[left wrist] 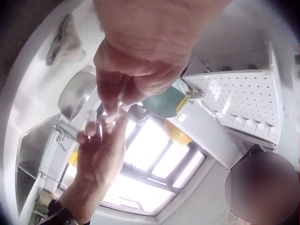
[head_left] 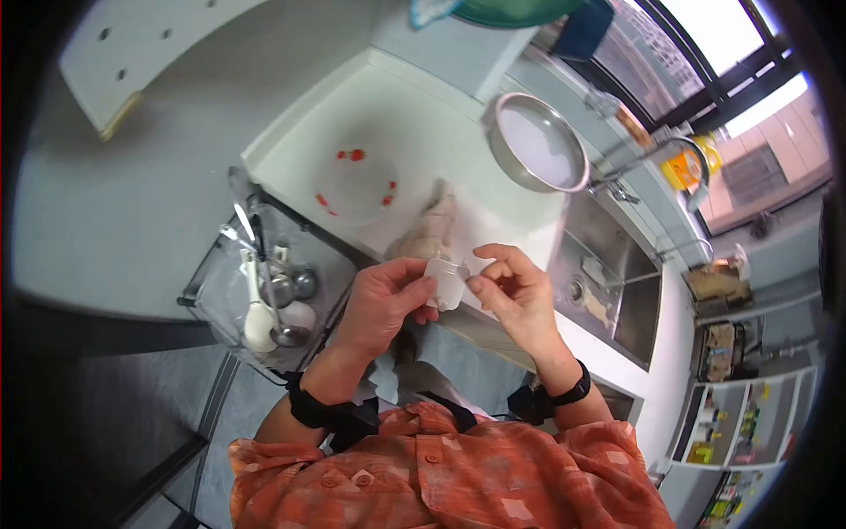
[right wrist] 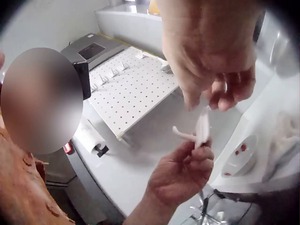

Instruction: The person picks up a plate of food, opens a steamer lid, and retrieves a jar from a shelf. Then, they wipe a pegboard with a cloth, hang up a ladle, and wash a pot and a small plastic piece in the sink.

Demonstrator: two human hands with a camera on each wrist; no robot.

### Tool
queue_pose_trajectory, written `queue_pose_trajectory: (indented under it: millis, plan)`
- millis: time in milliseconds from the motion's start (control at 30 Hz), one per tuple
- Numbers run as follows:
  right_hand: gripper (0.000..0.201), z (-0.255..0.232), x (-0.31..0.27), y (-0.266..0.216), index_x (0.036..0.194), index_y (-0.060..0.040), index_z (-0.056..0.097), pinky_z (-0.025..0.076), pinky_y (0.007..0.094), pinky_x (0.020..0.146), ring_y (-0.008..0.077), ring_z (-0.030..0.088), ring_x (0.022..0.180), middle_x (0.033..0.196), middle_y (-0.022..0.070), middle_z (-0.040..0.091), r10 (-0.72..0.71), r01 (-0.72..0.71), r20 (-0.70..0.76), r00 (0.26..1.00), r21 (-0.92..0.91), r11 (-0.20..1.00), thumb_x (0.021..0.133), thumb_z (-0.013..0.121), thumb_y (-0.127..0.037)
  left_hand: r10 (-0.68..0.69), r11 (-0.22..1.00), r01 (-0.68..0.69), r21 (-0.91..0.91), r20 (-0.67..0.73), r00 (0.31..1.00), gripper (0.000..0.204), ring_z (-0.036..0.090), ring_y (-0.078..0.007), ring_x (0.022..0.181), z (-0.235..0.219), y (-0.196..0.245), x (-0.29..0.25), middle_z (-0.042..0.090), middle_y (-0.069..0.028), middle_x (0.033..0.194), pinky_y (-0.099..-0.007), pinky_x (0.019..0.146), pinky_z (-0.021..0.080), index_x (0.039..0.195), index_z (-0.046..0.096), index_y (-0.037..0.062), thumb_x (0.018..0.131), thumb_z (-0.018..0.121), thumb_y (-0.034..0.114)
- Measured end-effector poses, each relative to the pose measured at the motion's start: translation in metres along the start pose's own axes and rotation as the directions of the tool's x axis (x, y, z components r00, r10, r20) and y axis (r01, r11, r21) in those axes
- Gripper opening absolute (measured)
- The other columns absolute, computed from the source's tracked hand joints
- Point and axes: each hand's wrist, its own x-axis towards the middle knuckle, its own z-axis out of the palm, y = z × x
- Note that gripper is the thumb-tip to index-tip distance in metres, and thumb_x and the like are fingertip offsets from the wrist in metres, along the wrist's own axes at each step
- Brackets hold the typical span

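My left hand (head_left: 383, 304) pinches a small white plastic hook (head_left: 448, 284) by its flat backing plate, between thumb and fingers. In the right wrist view the hook (right wrist: 203, 126) stands edge-on, its curved arm sticking out to the left. Across from it, my right hand (head_left: 515, 295) has its fingers loosely bent, with thumb and forefinger apart. Its fingertips are right at the plate's edge, near the upper end in the right wrist view. The left wrist view shows both hands close together, the left hand (left wrist: 140, 75) largely covering the hook.
Below the hands, a crumpled cloth (head_left: 427, 231) lies on the white counter (head_left: 308, 115) beside a plate with red marks (head_left: 357, 156). A metal basin (head_left: 582, 181) stands near the sink (head_left: 648, 326). Ladles (head_left: 260, 322) lie on a rack at left. A white pegboard (right wrist: 136, 89) carries several hooks.
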Motion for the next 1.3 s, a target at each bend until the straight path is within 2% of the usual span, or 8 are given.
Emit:
queue_pose_trajectory:
  millis: [67,133,433,633,833,1000,1133,1300]
  plan:
    - [0.026,-0.010,-0.007,0.006,0.107,-0.0025,0.054,0.040,0.0180,0.048,0.0037,0.048,0.053,0.069,-0.0005,0.058,-0.012,0.012,-0.025,1.000,-0.019,1.000,0.083,0.063,-0.007,-0.025,0.999,0.028,-0.032,0.085,0.996,0.022,0.058,-0.0097,0.063,0.012,-0.012,0.008,0.063,-0.0056,0.083,-0.0211,0.055,0.047,0.105,0.059,-0.0003,0.085,0.059,0.009]
    - [0.024,-0.027,-0.015,0.001,0.105,-0.0033,0.053,0.039,0.0180,0.047,0.0043,0.049,0.053,0.069,0.0001,0.058,0.196,-0.197,0.019,0.980,0.123,0.973,0.084,0.062,-0.009,-0.041,0.997,0.052,-0.060,0.164,0.986,0.023,0.060,-0.0113,0.064,0.029,-0.020,0.016,0.064,-0.0074,0.086,-0.0220,0.054,0.048,0.106,0.059,-0.0003,0.084,0.059,0.008]
    - [0.022,-0.151,-0.039,0.046,0.104,-0.0026,0.053,0.042,0.0202,0.044,0.0103,0.057,0.054,0.071,0.0047,0.060,0.240,-0.197,-0.098,0.966,0.324,0.925,0.091,0.052,-0.021,-0.153,0.986,0.166,0.003,0.404,0.902,0.024,0.055,-0.0073,0.066,0.128,-0.071,0.085,0.062,-0.0030,0.085,-0.0212,0.061,0.045,0.107,0.058,-0.0024,0.086,0.055,0.009]
    - [0.018,-0.213,-0.066,0.094,0.098,-0.0011,0.053,0.044,0.0212,0.044,0.0123,0.059,0.056,0.069,0.0059,0.059,0.328,-0.286,-0.066,0.942,0.353,0.891,0.091,0.051,-0.017,-0.373,0.866,0.133,0.482,0.445,0.814,0.027,0.055,-0.0076,0.067,0.160,-0.100,0.136,0.061,-0.0021,0.085,-0.0214,0.060,0.046,0.108,0.059,0.0011,0.082,0.057,0.007]
    - [0.020,-0.255,-0.092,0.122,0.096,-0.0005,0.053,0.044,0.0225,0.044,0.0123,0.060,0.058,0.072,0.0069,0.060,0.486,-0.436,-0.052,0.873,0.365,0.823,0.090,0.051,-0.020,-0.110,0.728,-0.077,0.681,0.227,0.968,0.031,0.058,-0.0098,0.069,0.165,-0.049,0.196,0.062,-0.0065,0.093,-0.0206,0.057,0.044,0.110,0.059,0.0032,0.079,0.058,0.005]
    - [0.022,-0.278,-0.108,0.140,0.097,0.0005,0.053,0.045,0.0235,0.044,0.0128,0.060,0.058,0.071,0.0064,0.060,0.562,-0.490,-0.105,0.820,0.378,0.786,0.090,0.050,-0.021,0.112,0.668,-0.180,0.722,0.142,0.984,0.041,0.057,-0.0106,0.076,0.175,0.022,0.262,0.060,-0.0064,0.098,-0.0224,0.060,0.044,0.120,0.051,0.0016,0.081,0.059,0.013]
    - [0.019,-0.282,-0.113,0.139,0.096,0.0010,0.053,0.045,0.0236,0.044,0.0138,0.060,0.057,0.070,0.0075,0.060,0.619,-0.471,-0.178,0.765,0.500,0.726,0.089,0.052,-0.017,0.249,0.665,-0.242,0.706,0.095,0.964,0.050,0.057,-0.0115,0.079,0.178,0.061,0.327,0.059,-0.0064,0.102,-0.0243,0.062,0.045,0.125,0.045,0.0005,0.081,0.061,0.018]
    - [0.016,-0.287,-0.115,0.133,0.094,0.0016,0.052,0.045,0.0232,0.043,0.0155,0.060,0.056,0.069,0.0091,0.059,0.623,-0.441,-0.243,0.743,0.522,0.730,0.088,0.052,-0.013,0.599,0.585,-0.375,0.719,-0.071,0.798,0.060,0.057,-0.0126,0.072,0.180,0.077,0.411,0.058,-0.0037,0.088,-0.0247,0.057,0.045,0.129,0.039,-0.0022,0.078,0.065,0.016]
